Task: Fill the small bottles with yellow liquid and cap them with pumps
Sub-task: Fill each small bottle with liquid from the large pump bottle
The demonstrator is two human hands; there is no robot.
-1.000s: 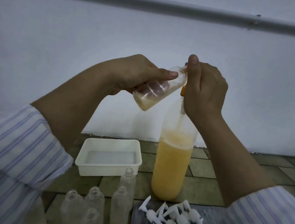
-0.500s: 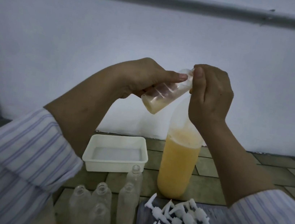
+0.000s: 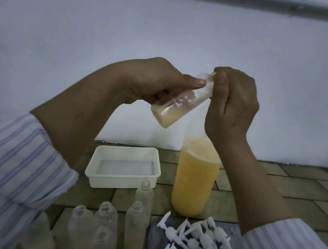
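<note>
The left hand [image 3: 160,81] was raised above the big bottle [image 3: 194,181], its fingers and thumb wrapped around a small bottle [image 3: 179,103] that was tilted with its base down to the left and its neck up to the right. The right hand [image 3: 233,104] was held at that neck, thumb and fingers pinched there; what was pinched could not be made out. A little yellow liquid [image 3: 165,117] was collected in the small bottle's base. The big bottle, standing on the tiled floor [image 3: 276,188], was filled most of the way with yellow liquid. Left of it a white tray [image 3: 122,179] was set. Before it, empty small bottles [image 3: 136,222] were stood upright, and white pumps [image 3: 194,244] were heaped to their right.
</note>
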